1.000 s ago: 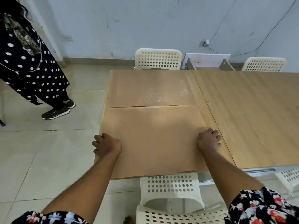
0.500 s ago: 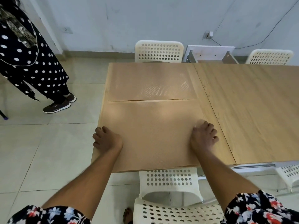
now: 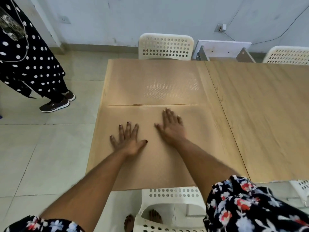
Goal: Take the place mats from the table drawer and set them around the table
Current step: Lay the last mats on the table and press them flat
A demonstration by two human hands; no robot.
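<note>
Two tan place mats lie on the left end of the wooden table (image 3: 260, 114). The near place mat (image 3: 192, 148) reaches the table's front edge. The far place mat (image 3: 150, 81), with a faint cross-hatch pattern, lies just beyond it, their long edges meeting. My left hand (image 3: 127, 139) rests flat on the near mat with its fingers spread. My right hand (image 3: 171, 126) lies flat on the same mat, a little farther in. Neither hand holds anything. No drawer shows beneath the table.
A white perforated chair (image 3: 167, 46) stands at the far side, another chair (image 3: 287, 55) to its right, and one chair (image 3: 173, 198) is right below me. An open white box unit (image 3: 224, 49) sits by the wall. A person in a polka-dot dress (image 3: 28, 64) stands at the left.
Both hands left the near mat's side edges, where the fingers were curled, and moved inward to its middle, now lying flat and spread. The mat looks shifted up against the far mat.
</note>
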